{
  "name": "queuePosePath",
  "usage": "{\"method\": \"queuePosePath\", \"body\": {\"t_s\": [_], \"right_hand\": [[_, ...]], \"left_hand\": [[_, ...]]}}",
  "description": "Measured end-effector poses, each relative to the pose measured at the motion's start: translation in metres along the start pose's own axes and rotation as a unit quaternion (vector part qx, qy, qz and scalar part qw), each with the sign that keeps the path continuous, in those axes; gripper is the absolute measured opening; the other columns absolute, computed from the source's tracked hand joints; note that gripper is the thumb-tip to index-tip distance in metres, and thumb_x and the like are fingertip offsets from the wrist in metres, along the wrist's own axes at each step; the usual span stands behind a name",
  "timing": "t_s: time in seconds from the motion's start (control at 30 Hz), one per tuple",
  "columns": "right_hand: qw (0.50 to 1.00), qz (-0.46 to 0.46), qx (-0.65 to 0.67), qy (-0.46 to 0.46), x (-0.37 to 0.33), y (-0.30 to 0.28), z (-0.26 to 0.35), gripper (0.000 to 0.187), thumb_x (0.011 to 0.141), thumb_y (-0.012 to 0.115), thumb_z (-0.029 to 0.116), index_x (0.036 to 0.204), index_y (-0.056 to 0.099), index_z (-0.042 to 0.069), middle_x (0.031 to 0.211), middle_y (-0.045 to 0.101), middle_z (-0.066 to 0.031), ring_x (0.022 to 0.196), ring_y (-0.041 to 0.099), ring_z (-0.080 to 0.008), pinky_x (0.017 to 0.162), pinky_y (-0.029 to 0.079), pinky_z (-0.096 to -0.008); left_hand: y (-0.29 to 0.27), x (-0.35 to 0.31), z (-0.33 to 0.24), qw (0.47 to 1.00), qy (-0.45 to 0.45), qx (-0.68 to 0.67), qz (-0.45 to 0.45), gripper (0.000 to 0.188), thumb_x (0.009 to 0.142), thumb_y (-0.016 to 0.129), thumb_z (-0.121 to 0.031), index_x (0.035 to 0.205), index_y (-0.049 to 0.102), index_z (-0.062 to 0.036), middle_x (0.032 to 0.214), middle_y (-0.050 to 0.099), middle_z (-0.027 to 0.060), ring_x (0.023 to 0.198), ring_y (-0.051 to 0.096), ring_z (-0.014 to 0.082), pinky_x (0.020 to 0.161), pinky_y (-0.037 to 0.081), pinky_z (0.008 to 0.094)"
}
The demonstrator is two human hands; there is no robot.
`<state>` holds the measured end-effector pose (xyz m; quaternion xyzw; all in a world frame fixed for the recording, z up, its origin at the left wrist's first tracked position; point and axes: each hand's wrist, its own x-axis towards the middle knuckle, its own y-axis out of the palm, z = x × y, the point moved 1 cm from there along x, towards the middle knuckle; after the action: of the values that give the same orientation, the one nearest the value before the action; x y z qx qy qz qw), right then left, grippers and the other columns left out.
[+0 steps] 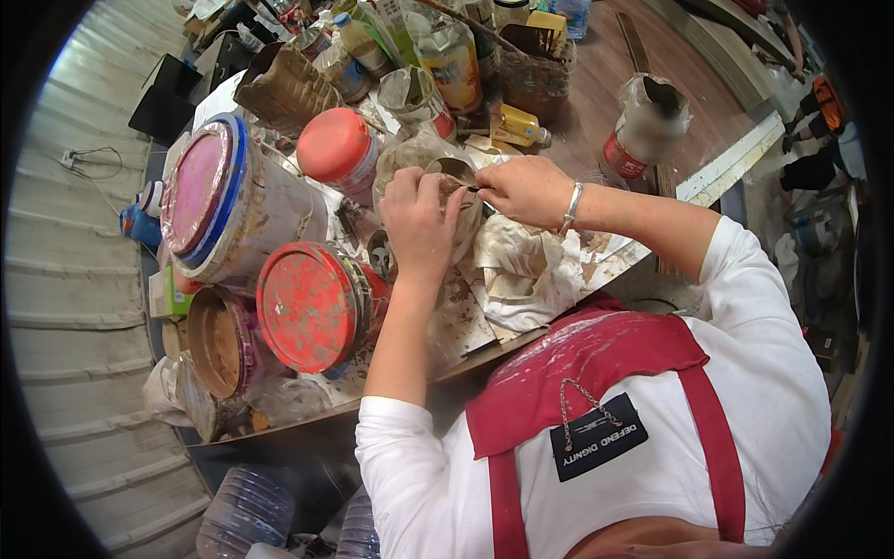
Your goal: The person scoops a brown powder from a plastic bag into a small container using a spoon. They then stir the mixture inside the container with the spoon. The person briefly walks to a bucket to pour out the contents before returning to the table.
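Note:
My left hand (pixel 419 219) is closed, its fingers bent downward over a crumpled, clear plastic-lined container (pixel 396 163) at the table's near edge. What those fingers grip is hidden. My right hand (pixel 529 189), with a silver bracelet at the wrist, meets it from the right. Thumb and forefinger there pinch a small, thin dark thing that points toward the left fingertips; its kind is too small to tell. Just beyond the fingers shows a round grey-brown rim (pixel 453 168). Below my right hand lies a crumpled, stained cream cloth (pixel 517 256).
Left stand a white bucket (pixel 279 219), a red-lidded tub (pixel 312 307), a red-capped jar (pixel 337 146) and a brown-crusted bucket (pixel 216 340). Cut bottles, jars and a yellow bottle (pixel 517 126) crowd the far side. A cut-open bottle (pixel 647 126) stands right. Another person (pixel 824 121) is far right.

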<state>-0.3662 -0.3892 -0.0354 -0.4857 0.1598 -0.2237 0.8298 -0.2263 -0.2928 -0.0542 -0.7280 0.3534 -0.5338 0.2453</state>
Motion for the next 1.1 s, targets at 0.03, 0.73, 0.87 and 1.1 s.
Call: {"method": "queuePosePath", "body": {"t_s": [0.03,0.73,0.87,1.1], "right_hand": [[1.000,-0.004,-0.015,-0.005,-0.001,0.000,0.001,0.024,0.085,0.049,0.025,0.086,0.060,0.004,0.079,0.063,-0.0171,0.079,0.060,-0.0355,0.069,0.045,-0.0453],[0.993,-0.021,0.113,-0.019,0.009,0.020,-0.028,0.024,0.086,0.050,0.024,0.086,0.060,0.002,0.069,0.060,-0.0153,0.066,0.059,-0.0270,0.063,0.044,-0.0386],[0.950,0.092,0.294,0.058,0.010,0.013,-0.031,0.023,0.085,0.050,0.022,0.081,0.059,0.002,0.061,0.054,-0.0085,0.057,0.053,-0.0184,0.054,0.040,-0.0325],[0.875,0.130,0.454,0.105,0.015,0.022,-0.054,0.017,0.083,0.051,0.013,0.076,0.059,0.000,0.051,0.044,0.0001,0.041,0.038,-0.0081,0.040,0.028,-0.0256]], "left_hand": [[0.001,0.000,0.001,1.000,0.000,0.007,0.002,0.024,0.068,0.074,-0.019,0.083,0.060,-0.0077,0.092,0.051,0.0073,0.086,0.050,0.0262,0.074,0.039,0.0371],[0.007,-0.006,0.003,0.994,-0.087,-0.049,-0.035,0.009,0.071,0.064,-0.006,0.073,0.056,-0.0020,0.086,0.052,0.0116,0.083,0.050,0.0306,0.074,0.041,0.0395],[0.008,-0.008,0.011,0.985,-0.129,-0.110,-0.022,0.010,0.073,0.062,-0.006,0.073,0.056,0.0006,0.086,0.051,0.0111,0.083,0.051,0.0274,0.076,0.041,0.0348],[0.003,-0.005,0.027,0.953,-0.218,-0.210,0.018,0.009,0.074,0.062,-0.008,0.075,0.058,0.0007,0.087,0.052,0.0119,0.080,0.053,0.0263,0.074,0.042,0.0341]]}}
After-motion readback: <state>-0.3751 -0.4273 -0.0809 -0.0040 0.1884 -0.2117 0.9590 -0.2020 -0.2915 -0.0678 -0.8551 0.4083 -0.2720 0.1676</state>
